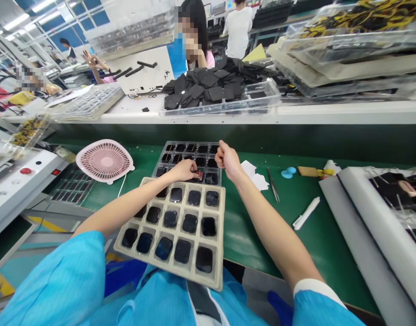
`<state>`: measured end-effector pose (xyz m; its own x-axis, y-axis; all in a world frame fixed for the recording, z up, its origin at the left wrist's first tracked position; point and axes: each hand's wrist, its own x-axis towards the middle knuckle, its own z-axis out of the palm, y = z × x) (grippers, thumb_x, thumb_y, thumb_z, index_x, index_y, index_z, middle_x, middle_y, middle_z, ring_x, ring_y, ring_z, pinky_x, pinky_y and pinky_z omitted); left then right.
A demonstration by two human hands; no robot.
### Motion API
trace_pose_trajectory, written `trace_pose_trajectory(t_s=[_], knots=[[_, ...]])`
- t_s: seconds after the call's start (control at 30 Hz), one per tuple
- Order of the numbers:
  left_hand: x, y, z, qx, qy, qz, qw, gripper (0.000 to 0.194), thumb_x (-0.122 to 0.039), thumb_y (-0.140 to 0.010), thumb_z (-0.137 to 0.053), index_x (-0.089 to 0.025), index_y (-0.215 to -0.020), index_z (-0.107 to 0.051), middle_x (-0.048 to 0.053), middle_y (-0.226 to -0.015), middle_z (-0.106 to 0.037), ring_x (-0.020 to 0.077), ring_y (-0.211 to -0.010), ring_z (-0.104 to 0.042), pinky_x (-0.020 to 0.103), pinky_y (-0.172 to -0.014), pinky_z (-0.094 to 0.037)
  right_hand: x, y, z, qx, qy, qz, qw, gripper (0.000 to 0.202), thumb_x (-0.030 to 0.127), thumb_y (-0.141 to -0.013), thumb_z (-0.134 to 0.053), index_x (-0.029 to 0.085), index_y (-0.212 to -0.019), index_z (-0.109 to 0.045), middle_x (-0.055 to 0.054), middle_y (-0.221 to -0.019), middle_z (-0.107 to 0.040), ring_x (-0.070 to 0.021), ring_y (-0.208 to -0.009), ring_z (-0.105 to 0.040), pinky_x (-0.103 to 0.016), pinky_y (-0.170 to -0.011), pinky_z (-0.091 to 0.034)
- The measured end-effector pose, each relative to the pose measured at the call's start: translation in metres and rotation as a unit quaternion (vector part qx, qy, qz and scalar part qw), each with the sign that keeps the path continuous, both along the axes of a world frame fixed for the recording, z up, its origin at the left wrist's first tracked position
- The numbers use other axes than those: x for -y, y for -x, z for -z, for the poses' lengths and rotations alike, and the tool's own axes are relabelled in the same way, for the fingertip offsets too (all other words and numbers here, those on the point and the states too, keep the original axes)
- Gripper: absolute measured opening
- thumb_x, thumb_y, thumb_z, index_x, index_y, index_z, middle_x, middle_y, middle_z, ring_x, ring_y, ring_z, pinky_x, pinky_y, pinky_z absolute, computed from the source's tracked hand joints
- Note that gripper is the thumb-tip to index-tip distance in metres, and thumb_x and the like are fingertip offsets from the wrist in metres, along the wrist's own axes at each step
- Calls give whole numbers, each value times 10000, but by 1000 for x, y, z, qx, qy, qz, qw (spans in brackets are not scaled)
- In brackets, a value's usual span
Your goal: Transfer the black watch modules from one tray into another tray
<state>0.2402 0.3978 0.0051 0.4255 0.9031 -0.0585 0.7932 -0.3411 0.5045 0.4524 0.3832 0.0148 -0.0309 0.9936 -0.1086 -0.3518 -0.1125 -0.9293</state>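
Note:
My left hand [184,170] reaches over the near edge of a clear tray [164,152], its fingertips closed on a dark square part with reddish marks [200,176]. Glossy dark squares fill other compartments of that tray. Beside the tray's right edge, my right hand [227,158] is raised and curled closed; whatever its fingers hold, if anything, is too small to make out. A beige tray [220,244] with dark rounded-square pieces lies nearest my body, tilted and overhanging the table edge, partly under my left forearm.
A pink fan [106,161] stands left on the green table [241,235]. To the right are white paper [255,175], tweezers [273,185], a white pen-like tool [306,213] and grey foam [350,244]. Black pieces [208,86] heap on the shelf; people are beyond.

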Motion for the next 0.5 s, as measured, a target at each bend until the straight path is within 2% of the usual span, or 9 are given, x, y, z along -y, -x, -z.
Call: trace_pose_trajectory(t_s=[0.13, 0.23, 0.37, 0.5], knots=[[7, 0, -7, 92, 45, 9, 995, 194, -202, -691, -837, -211, -782, -666, 5, -732, -689, 196, -706, -635, 306, -684, -460, -2, 6, 6, 73, -14, 14, 997, 671, 728, -981, -571, 255, -601, -283, 65, -499, -254, -78, -443, -191, -254, -419, -121], [10, -6, -18, 160, 80, -30, 983, 205, -232, -710, -825, -188, -849, -681, 7, -697, -699, 184, -671, -637, 303, -667, -449, -2, 4, 13, 148, -64, 30, 986, 704, 814, -931, -570, 255, -613, -284, 56, -531, -275, -99, -494, -241, -274, -458, -195], [8, -21, -36, 278, 60, -78, 956, 283, -307, -734, -844, -162, -956, -746, 11, -691, -713, 173, -668, -642, 310, -703, -472, 2, 2, 14, 271, -133, 42, 952, 691, 840, -946, -490, 226, -644, -399, 21, -614, -420, -136, -632, -387, -285, -579, -308], [9, -43, -46, 354, 51, -84, 930, 262, -261, -692, -874, -155, -892, -743, 12, -684, -715, 170, -686, -662, 307, -735, -497, 7, 9, 11, 289, -172, 36, 941, 588, 746, -993, -479, 217, -741, -527, 6, -725, -545, -158, -740, -484, -282, -666, -370]])
